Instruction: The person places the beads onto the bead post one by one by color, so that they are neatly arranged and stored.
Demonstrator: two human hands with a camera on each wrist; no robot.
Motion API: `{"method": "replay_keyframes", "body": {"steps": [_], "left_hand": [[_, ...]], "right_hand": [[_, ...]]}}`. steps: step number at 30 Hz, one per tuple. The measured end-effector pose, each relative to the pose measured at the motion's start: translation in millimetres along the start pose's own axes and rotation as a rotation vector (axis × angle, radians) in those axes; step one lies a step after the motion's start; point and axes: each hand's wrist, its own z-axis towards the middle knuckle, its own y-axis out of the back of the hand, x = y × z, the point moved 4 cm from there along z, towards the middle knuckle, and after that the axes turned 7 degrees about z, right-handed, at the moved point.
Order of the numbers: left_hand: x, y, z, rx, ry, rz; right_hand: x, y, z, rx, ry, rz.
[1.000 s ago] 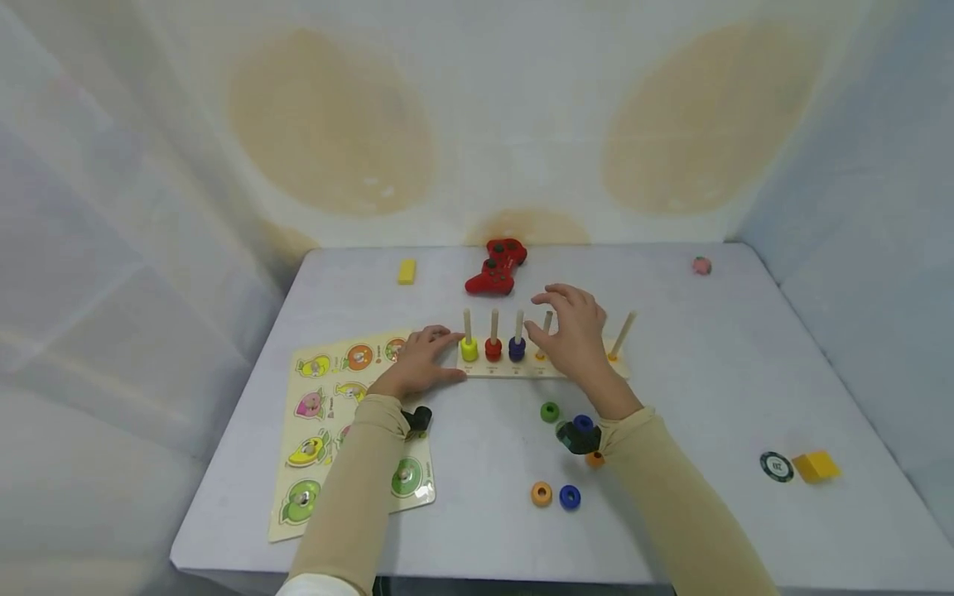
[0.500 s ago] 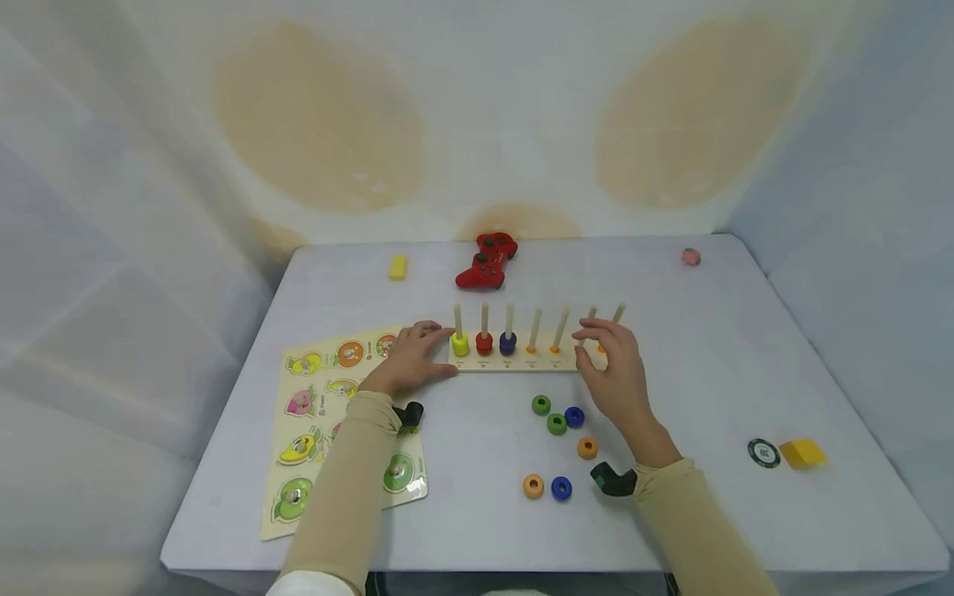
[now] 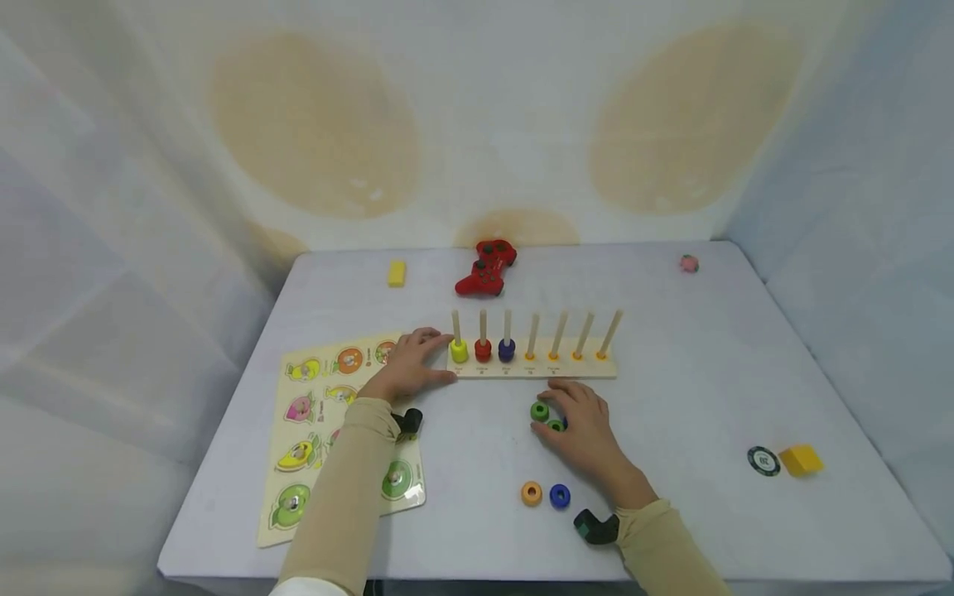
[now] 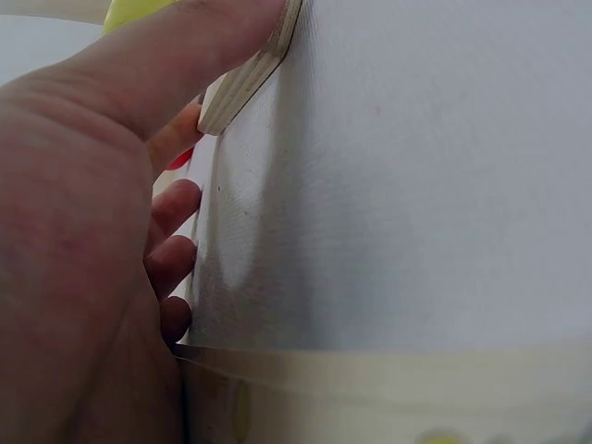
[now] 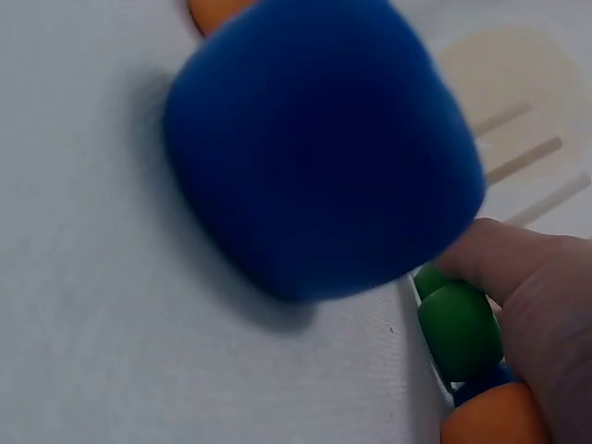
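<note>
The right hand [image 3: 589, 430] lies over a cluster of rings just under its fingers; from the head view only two green rings [image 3: 546, 416] peek out, and whether the fingers pinch one cannot be told. The right wrist view adds a blue and an orange ring [image 5: 486, 416] against the hand. The left hand [image 3: 412, 360] presses flat, fingers relaxed, on the peg board [image 3: 581, 368] end.

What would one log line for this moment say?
left hand: holds peg board end | right hand: on green rings | pegs: yellow, red, purple filled
</note>
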Motion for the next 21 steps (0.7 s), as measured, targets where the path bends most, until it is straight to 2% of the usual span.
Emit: {"method": "replay_keyframes", "body": {"steps": [7,11,14,19,21], "left_hand": [[-0.6,-0.6,-0.7,-0.004,0.001,-0.022],[-0.6,-1.8,0.3,-0.003,0.002,-0.012],[-0.7,-2.4,1.1,0.001,0.002,0.007],[-3.2,0.9,0.6,-0.008,-0.006,0.011],[-3.7,1.2,-0.4,-0.006,-0.003,0.001]], "right_hand": [[1,-3,1,-0.019,-0.062,0.005],[3,1,2,-0.055,-0.050,0.028],[10,11,7,-0.148,0.020,0.052],[33,42,26,-0.375,0.185,0.142],[43,55,35,-0.434,0.216,0.162]]}}
